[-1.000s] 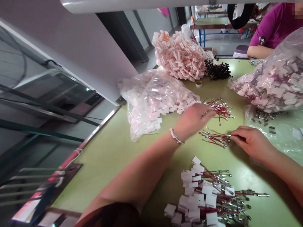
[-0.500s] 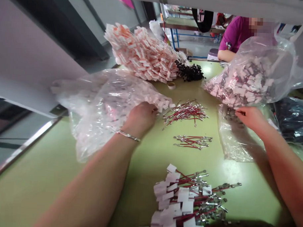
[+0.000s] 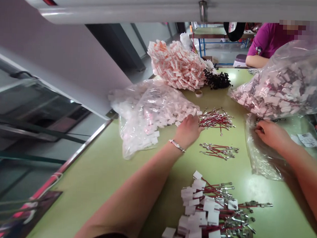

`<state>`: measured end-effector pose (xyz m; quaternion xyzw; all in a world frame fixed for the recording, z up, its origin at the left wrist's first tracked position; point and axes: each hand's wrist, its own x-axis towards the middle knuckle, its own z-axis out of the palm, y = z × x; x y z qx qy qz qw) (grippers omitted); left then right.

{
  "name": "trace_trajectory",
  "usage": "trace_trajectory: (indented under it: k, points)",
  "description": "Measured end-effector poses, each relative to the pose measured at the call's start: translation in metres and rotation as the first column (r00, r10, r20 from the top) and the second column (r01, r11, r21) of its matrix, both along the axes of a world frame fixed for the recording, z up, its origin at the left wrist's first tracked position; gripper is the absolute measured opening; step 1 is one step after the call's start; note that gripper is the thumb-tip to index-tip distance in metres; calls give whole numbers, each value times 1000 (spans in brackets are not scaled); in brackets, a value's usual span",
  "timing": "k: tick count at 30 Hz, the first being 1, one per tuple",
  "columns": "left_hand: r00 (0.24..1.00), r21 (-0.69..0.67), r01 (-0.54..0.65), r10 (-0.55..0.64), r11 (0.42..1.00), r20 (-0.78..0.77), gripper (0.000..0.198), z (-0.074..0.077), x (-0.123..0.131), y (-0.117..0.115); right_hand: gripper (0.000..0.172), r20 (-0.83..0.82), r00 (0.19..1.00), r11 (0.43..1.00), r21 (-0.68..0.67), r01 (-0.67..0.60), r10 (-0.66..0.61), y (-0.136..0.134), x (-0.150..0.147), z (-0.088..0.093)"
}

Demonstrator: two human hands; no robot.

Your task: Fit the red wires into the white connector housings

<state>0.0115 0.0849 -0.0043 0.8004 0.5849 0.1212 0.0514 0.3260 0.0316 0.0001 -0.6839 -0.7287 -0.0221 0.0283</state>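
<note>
My left hand [image 3: 188, 130], with a bracelet at the wrist, reaches the left end of a pile of short red wires [image 3: 217, 121] with metal terminals. Its fingers are curled; what is between them is hidden. Just behind it lies a clear plastic bag [image 3: 138, 108] with white connector pieces spilling from its mouth. Over on the right, my right hand [image 3: 271, 133] is at a flatter clear bag [image 3: 263, 167] holding small metal parts, fingers pinched at its opening. I cannot make out what they grip. Between the hands sits a smaller row of red wires [image 3: 219, 150].
Close to me lies a heap of red wires with white tags [image 3: 207, 207]. Farther back are a pile of pink-and-white pieces [image 3: 178, 66], black parts [image 3: 218, 79], a tape roll [image 3: 198, 94] and a full bag [image 3: 281, 88]. A person in purple [image 3: 265, 43] sits opposite.
My left hand has moved right, from the mouth of the bag of white pieces to the red wire pile. My right hand stays at the flat bag. The camera view has turned left.
</note>
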Motion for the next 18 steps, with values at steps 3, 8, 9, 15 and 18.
trace_trajectory:
  k: [3,8,9,15,18]
  points:
    - [1000,-94,5,-2,996,27,15,3,-8,5,15,-22,1000,999,43,9,-8,-2,-4,5]
    - [974,-131,16,13,991,224,16,8,-11,8,14,-28,1000,997,76,-9,11,-2,-6,9]
    - [961,-138,7,31,990,276,17,8,-10,7,14,-34,999,997,72,-12,15,-2,-6,9]
    - [945,-91,-5,35,996,326,20,10,-9,6,15,-112,993,998,59,-29,36,-8,-17,18]
    - [956,9,-26,22,1000,293,23,13,-11,7,16,-119,991,997,50,-55,60,-12,-25,22]
